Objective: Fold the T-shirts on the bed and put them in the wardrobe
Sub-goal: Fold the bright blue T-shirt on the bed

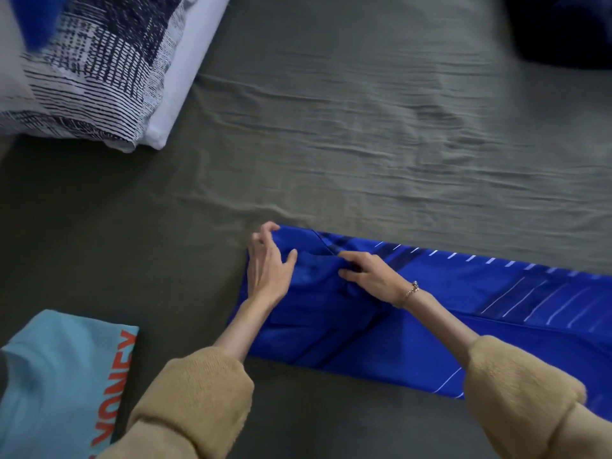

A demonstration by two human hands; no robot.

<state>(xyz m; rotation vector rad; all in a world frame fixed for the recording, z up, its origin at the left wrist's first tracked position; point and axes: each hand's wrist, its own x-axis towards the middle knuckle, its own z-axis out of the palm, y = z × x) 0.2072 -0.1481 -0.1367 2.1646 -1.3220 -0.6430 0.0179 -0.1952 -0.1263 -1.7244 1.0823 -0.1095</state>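
A folded light blue T-shirt is seen nearest, at the lower left. Farther on, the royal blue T-shirt is laid lengthwise on the grey sheet; its left end is pinched by the left hand, its fabric gripped by the right hand. A patterned pillow lies beyond.

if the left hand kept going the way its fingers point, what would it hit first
Nothing soon, probably. The left hand grips the end of the blue T-shirt, fingers aimed up the picture, where only bare grey sheet shows. The patterned pillow lies off to the left of that line.
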